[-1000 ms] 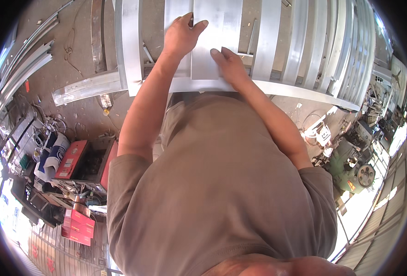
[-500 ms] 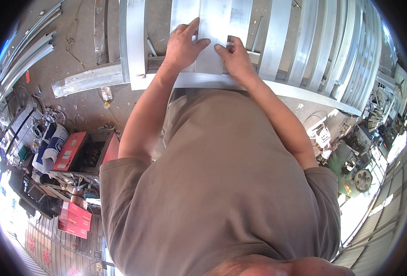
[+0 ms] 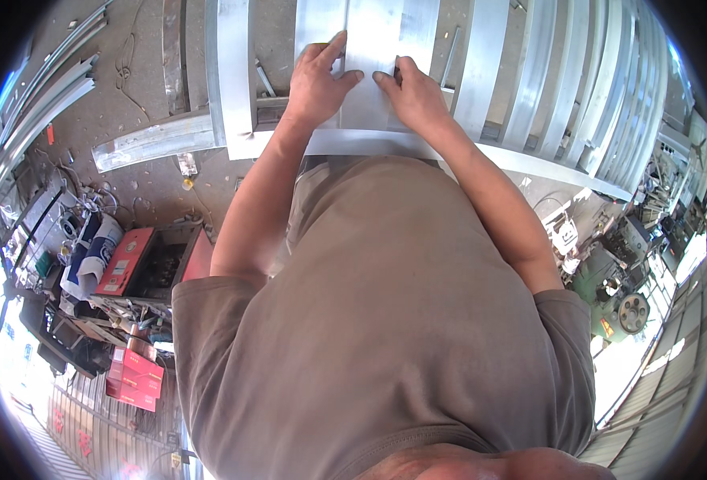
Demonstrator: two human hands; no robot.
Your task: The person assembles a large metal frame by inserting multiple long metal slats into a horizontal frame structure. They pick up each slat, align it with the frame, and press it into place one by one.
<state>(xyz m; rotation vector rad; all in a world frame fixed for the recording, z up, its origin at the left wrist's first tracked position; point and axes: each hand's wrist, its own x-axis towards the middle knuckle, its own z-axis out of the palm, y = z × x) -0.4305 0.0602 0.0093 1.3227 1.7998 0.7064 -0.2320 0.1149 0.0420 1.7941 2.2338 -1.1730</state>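
Observation:
A wide, silvery metal slat [image 3: 373, 36] lies lengthwise over a frame of similar slats, its near end by the frame's front rail [image 3: 345, 142]. My left hand [image 3: 315, 88] is at the slat's left edge, thumb on its top face and index finger stretched along the edge. On the opposite edge my right hand [image 3: 417, 98] has its thumb on top and its other fingers bent over the side. Both hands hold the slat between them. The undersides of the fingers are hidden.
Several parallel metal slats [image 3: 529, 72] extend to the right. A loose metal bar [image 3: 157, 142] projects at the left, with long metal strips [image 3: 49, 80] beyond. A red open-topped machine [image 3: 133, 260] and red boxes [image 3: 136, 378] stand lower left; a green machine [image 3: 601, 292] stands lower right.
My right hand has moved slightly farther along the slat's edge, and its fingers have drawn closer together. My left hand stays almost in place. The slat shows no clear shift.

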